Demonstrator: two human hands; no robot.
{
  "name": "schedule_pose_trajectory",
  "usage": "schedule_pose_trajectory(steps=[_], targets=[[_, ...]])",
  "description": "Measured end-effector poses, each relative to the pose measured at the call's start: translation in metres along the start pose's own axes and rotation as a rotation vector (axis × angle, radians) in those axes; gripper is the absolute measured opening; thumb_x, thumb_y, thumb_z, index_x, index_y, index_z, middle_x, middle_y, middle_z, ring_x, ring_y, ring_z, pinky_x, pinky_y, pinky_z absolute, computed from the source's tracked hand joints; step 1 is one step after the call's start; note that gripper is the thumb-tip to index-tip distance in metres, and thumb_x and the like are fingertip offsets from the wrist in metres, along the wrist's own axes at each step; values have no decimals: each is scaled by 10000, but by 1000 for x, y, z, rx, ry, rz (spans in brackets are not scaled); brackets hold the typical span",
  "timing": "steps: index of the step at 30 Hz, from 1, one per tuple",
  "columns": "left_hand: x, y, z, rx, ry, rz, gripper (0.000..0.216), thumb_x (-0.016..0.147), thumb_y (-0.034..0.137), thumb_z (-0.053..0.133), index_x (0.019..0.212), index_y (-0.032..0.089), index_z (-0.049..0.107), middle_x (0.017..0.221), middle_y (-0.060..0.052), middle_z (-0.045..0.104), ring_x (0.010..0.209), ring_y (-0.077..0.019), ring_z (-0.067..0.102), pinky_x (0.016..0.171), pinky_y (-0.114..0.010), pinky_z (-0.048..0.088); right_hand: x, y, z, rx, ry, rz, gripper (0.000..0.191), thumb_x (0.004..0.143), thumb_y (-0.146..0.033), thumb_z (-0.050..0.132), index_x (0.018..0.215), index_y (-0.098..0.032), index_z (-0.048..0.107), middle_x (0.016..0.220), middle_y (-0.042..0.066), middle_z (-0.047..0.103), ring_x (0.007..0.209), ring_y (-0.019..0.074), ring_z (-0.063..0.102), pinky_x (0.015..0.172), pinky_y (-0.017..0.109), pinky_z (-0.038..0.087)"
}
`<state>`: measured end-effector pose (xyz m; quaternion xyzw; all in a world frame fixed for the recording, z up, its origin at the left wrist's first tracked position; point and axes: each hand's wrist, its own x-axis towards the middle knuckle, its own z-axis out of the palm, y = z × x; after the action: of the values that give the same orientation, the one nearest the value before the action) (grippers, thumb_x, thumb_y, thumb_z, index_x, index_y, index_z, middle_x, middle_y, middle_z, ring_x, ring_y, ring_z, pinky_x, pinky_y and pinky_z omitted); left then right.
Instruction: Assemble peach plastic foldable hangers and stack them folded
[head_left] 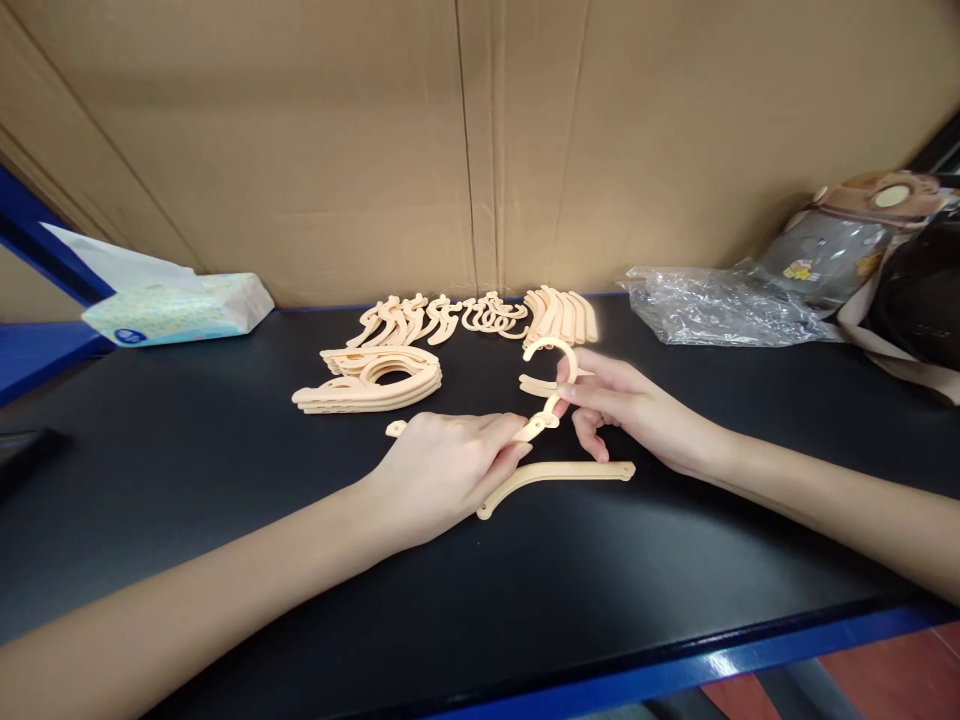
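My left hand (442,470) is closed around a peach plastic hanger arm (534,428) at the middle of the black table (225,540). My right hand (630,405) pinches a peach hook piece (551,350) where it meets that arm. A second curved arm (559,475) of the same plastic lies on the table just below both hands. Behind them are a stack of assembled hangers (371,385) and rows of loose peach parts (480,315).
A tissue pack (176,305) sits at the back left. Crumpled clear plastic (712,305) and a bag with a bottle (862,245) lie at the back right. A cardboard wall (480,140) closes the back. The table's blue front edge (750,655) runs near me.
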<state>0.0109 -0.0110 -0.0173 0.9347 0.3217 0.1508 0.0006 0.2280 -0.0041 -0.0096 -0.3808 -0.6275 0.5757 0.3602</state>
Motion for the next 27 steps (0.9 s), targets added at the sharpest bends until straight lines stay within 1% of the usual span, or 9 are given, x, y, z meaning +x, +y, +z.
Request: schedule_pose_trajectory(steps=[6, 9, 13, 16, 18, 20, 22, 25, 27], targets=[[0, -1, 1, -10, -22, -25, 255, 978, 275, 346, 846, 184, 544, 668, 18, 620, 539, -121, 560, 473, -223, 200, 1, 1, 1, -37, -37, 2, 202, 928, -350, 532, 851, -200, 421, 836, -25, 645, 407, 44, 558, 420, 185, 412], [2, 1, -2, -15, -66, -46, 244, 975, 267, 349, 837, 183, 532, 665, 19, 609, 553, -123, 559, 488, -221, 220, 1, 2, 0, -59, -35, -1, 220, 916, -376, 547, 856, -200, 430, 844, -14, 651, 417, 56, 574, 424, 192, 433], [2, 7, -9, -22, -127, -140, 232, 964, 270, 367, 783, 186, 484, 609, 31, 551, 520, -126, 515, 495, -227, 234, 1, 0, -1, -87, -32, -14, 225, 897, -379, 574, 862, -197, 447, 855, -2, 671, 417, 61, 581, 424, 197, 433], [2, 9, -15, -104, -121, -229, 210, 954, 292, 396, 793, 194, 489, 621, 39, 539, 504, -121, 484, 490, -227, 249, 1, -3, -1, -128, -4, -20, 212, 888, -358, 593, 863, -194, 461, 864, 5, 700, 397, 57, 571, 449, 212, 441], [2, 9, -18, -206, -132, -288, 179, 942, 319, 427, 843, 205, 523, 662, 40, 555, 535, -120, 492, 501, -222, 282, 1, -5, 0, -147, 13, -15, 208, 876, -345, 611, 859, -191, 471, 866, 11, 714, 384, 56, 563, 460, 223, 442], [4, 7, -20, -366, -173, -360, 172, 934, 347, 447, 909, 219, 560, 706, 38, 575, 585, -122, 510, 524, -218, 332, 1, -6, 0, -149, 13, -23, 202, 869, -338, 621, 862, -188, 485, 873, 16, 721, 379, 55, 558, 462, 226, 439], [6, 3, -21, -593, -209, -414, 180, 917, 358, 478, 948, 217, 586, 765, 27, 596, 649, -123, 534, 547, -212, 385, 2, -6, -1, -146, 12, -42, 194, 872, -338, 618, 868, -186, 499, 873, 16, 720, 388, 54, 559, 471, 226, 439], [9, -3, -21, -962, -262, -446, 195, 859, 325, 573, 997, 189, 599, 848, 1, 615, 738, -129, 573, 561, -199, 450, 2, -5, -1, -135, 9, -74, 198, 864, -350, 628, 860, -183, 520, 857, 11, 705, 442, 63, 578, 492, 226, 445], [10, -5, -23, -1124, -304, -484, 233, 818, 290, 631, 1021, 179, 601, 885, -10, 631, 776, -131, 601, 589, -201, 489, 2, -6, 0, -130, 10, -82, 212, 840, -358, 656, 841, -182, 538, 832, -2, 680, 484, 67, 581, 492, 218, 435]])
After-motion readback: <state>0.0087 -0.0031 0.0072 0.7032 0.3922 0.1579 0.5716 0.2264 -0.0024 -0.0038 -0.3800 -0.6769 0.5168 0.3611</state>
